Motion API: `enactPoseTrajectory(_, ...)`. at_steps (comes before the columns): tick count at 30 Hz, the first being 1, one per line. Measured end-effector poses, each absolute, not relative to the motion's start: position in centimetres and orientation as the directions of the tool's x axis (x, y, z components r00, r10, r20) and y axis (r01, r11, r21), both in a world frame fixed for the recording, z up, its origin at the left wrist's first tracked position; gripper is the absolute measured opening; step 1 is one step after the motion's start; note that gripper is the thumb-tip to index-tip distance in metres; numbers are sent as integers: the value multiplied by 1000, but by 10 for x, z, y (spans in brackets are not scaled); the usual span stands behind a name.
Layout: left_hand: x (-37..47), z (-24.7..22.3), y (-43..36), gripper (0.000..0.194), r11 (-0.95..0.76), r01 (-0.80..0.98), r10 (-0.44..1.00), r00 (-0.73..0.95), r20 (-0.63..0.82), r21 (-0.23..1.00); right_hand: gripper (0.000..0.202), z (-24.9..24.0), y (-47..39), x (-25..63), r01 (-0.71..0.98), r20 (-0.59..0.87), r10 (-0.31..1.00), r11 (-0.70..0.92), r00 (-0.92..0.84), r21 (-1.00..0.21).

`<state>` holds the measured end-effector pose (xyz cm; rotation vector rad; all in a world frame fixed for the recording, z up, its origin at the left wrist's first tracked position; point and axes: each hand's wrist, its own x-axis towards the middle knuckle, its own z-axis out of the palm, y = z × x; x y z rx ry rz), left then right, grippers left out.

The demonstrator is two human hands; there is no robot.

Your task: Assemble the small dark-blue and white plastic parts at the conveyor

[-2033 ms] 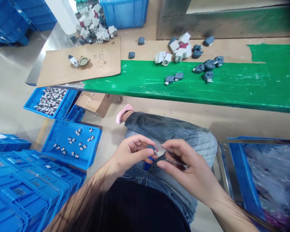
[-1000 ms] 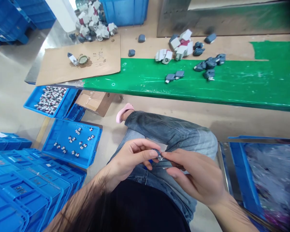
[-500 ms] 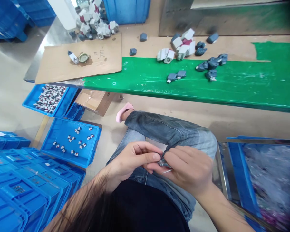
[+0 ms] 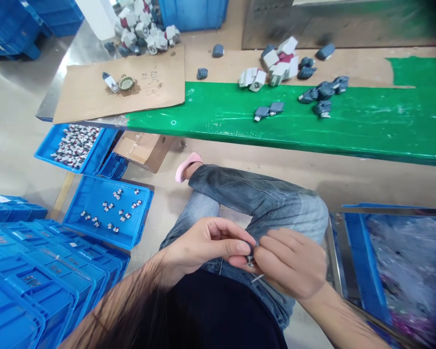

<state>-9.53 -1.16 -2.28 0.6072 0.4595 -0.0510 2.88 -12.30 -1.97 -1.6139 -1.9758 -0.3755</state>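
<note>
Above my lap, my left hand (image 4: 210, 245) pinches a small dark part (image 4: 250, 249) with a light metal end between thumb and fingers. Fingers curled, my right hand (image 4: 292, 264) meets it from the other side; a thin pale strip (image 4: 257, 277) sticks out below its fingers, and the rest of what it grips is hidden. On the green bench top (image 4: 218, 116) ahead lie two dark blue parts (image 4: 269, 111) and a dark cluster (image 4: 325, 92). Behind them is a group of white, red and dark parts (image 4: 279, 63).
A flat cardboard (image 4: 94, 104) carries a small round metal dish (image 4: 126, 83). A larger heap of parts (image 4: 145, 29) stands behind it. Blue bins with small parts (image 4: 131, 232) sit low at left, beside stacked blue crates (image 4: 54, 291). A blue bin of plastic bags (image 4: 370, 261) is at right.
Both hands have shifted slightly right and down. More of the dark part now shows between my left fingertips. The bench appears slightly higher in view.
</note>
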Motion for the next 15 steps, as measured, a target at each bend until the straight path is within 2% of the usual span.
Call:
enactPoseTrajectory(7,-95,-20,-20,19,806,165,66,929,-364,568,39,-11,-127,38,955,595,764,297,-249,18)
enactPoseTrajectory(9,-94,-20,-22,21,756,130,131,930,-342,642,39,-14,-126,38,954,606,761,299,-232,-9)
enactPoseTrajectory(11,-93,-24,-22,19,580,57,269,928,-257,812,40,-19,-125,34,945,606,786,278,-122,-170)
enactPoseTrajectory(13,-92,-32,-16,13,181,-92,416,910,9,979,42,-24,-122,28,870,539,842,238,36,-431)
enactPoseTrajectory(14,-92,-38,-12,12,-77,-191,422,883,205,979,43,-26,-121,25,796,468,878,211,101,-567)
enactPoseTrajectory(15,-91,-44,-6,14,-323,-297,368,835,409,898,44,-27,-120,22,700,370,919,174,136,-692)
